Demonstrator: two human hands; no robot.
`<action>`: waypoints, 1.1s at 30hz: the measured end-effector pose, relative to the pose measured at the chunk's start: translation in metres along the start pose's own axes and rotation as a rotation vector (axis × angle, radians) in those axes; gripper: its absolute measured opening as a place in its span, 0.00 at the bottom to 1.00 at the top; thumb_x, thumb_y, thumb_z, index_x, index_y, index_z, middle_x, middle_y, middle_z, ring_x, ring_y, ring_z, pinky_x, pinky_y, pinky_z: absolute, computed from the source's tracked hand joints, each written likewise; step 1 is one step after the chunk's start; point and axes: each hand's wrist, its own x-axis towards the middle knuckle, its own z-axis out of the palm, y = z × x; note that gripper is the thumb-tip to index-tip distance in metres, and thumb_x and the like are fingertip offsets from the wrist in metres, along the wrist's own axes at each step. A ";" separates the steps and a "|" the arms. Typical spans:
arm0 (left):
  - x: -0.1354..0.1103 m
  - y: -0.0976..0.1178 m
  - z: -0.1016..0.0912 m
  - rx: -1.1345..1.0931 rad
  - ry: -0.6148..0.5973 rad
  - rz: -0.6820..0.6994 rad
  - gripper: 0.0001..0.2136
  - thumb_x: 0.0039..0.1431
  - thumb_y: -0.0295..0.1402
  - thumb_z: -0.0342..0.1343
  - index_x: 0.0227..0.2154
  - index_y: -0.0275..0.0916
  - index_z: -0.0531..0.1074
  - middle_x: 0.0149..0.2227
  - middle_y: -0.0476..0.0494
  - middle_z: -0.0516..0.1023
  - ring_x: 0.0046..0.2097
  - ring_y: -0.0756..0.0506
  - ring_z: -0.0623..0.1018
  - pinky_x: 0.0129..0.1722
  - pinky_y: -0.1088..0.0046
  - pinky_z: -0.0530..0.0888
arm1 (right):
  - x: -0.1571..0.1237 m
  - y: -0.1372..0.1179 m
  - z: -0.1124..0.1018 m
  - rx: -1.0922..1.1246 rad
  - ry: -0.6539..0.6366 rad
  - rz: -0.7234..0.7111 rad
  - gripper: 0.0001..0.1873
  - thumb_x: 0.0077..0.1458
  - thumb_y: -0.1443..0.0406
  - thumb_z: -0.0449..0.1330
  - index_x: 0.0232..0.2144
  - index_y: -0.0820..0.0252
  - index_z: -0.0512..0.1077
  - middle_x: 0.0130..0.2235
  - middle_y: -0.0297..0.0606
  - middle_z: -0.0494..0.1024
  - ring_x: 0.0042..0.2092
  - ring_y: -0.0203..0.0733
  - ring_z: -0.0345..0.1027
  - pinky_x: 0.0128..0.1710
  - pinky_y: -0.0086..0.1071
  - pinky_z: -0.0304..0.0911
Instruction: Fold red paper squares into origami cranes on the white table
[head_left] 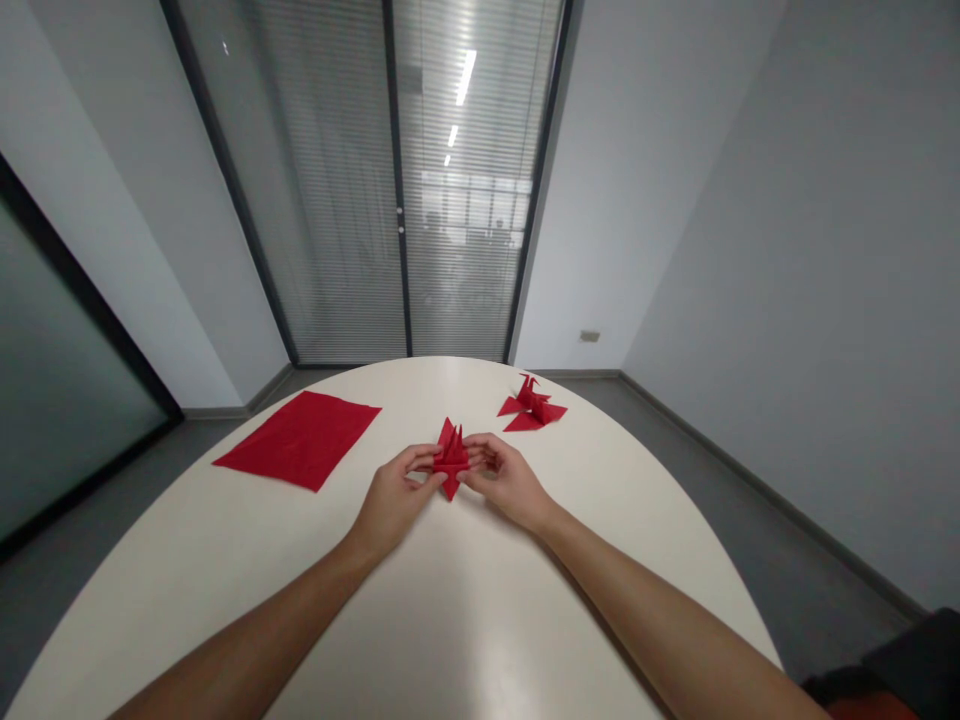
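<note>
Centrally, a folded red origami figure is positioned above the tabletop, toward its curved far edge, pointed flaps upward. The left hand grips the figure's left side between thumb and fingers; the right hand grips its right side likewise. Red origami cranes stand beyond, near the far edge. A red paper sheet lies flat near the left edge.

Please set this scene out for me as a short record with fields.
Left hand: fingers pinching the left side of a folded red paper
Right hand: holding its right side
Far left: red sheet, spread flat
Far right: folded red figures, close together
Surface: pale, curved-edge table
Background: glass panels with blinds
</note>
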 end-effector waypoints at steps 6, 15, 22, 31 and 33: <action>-0.002 0.009 -0.002 0.068 0.033 0.032 0.15 0.54 0.36 0.61 0.45 0.37 0.77 0.43 0.39 0.83 0.42 0.41 0.82 0.37 0.68 0.78 | 0.000 -0.004 -0.002 -0.138 0.032 -0.053 0.20 0.51 0.68 0.67 0.48 0.56 0.74 0.44 0.39 0.79 0.44 0.42 0.73 0.49 0.40 0.67; -0.002 0.010 -0.004 0.125 0.060 0.094 0.09 0.55 0.34 0.61 0.39 0.39 0.79 0.40 0.42 0.82 0.42 0.42 0.81 0.34 0.70 0.79 | 0.000 -0.013 0.000 -0.270 0.022 -0.098 0.10 0.53 0.67 0.66 0.40 0.57 0.78 0.39 0.38 0.78 0.40 0.42 0.73 0.43 0.37 0.69; -0.002 0.012 -0.004 0.167 0.065 0.187 0.07 0.55 0.35 0.60 0.34 0.40 0.79 0.42 0.41 0.77 0.44 0.43 0.79 0.28 0.76 0.76 | -0.001 -0.016 0.000 -0.301 0.039 -0.134 0.05 0.54 0.67 0.65 0.36 0.57 0.77 0.38 0.38 0.77 0.41 0.42 0.72 0.42 0.36 0.68; 0.001 0.004 -0.001 0.147 0.025 0.031 0.10 0.56 0.39 0.60 0.36 0.38 0.79 0.35 0.43 0.83 0.37 0.44 0.80 0.33 0.72 0.75 | 0.000 -0.010 0.003 -0.089 0.002 0.069 0.11 0.53 0.60 0.67 0.37 0.60 0.75 0.36 0.38 0.81 0.37 0.41 0.74 0.41 0.36 0.67; 0.001 0.004 -0.001 0.139 0.021 0.015 0.11 0.56 0.39 0.59 0.35 0.38 0.79 0.35 0.43 0.83 0.36 0.43 0.80 0.34 0.71 0.75 | 0.000 -0.008 0.003 -0.016 -0.002 0.105 0.14 0.52 0.58 0.68 0.37 0.61 0.76 0.35 0.39 0.81 0.35 0.40 0.73 0.39 0.35 0.66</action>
